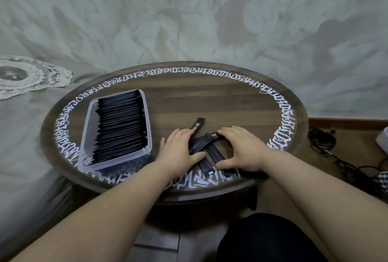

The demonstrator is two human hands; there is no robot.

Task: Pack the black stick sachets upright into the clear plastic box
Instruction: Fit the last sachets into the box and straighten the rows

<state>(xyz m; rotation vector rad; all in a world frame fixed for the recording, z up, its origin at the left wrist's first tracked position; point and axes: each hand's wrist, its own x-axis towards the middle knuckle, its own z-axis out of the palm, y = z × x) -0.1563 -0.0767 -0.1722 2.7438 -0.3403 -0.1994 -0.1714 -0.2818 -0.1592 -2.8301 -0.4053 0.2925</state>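
A person's left hand (180, 150) and right hand (241, 150) lay flat, fingers relaxed and gripping nothing, on a small scatter of loose black stick sachets (204, 146) on a round wooden table (231, 102). To the left stood the clear plastic box (85, 156), already nearly full of upright sachets. The step looked like gathering: sweeping the strays parallel, ends aligned, before lifting them as one bundle (crossed ones would jam). White ornamental script ringed the table, and small pale marks on the sachets were unreadable.
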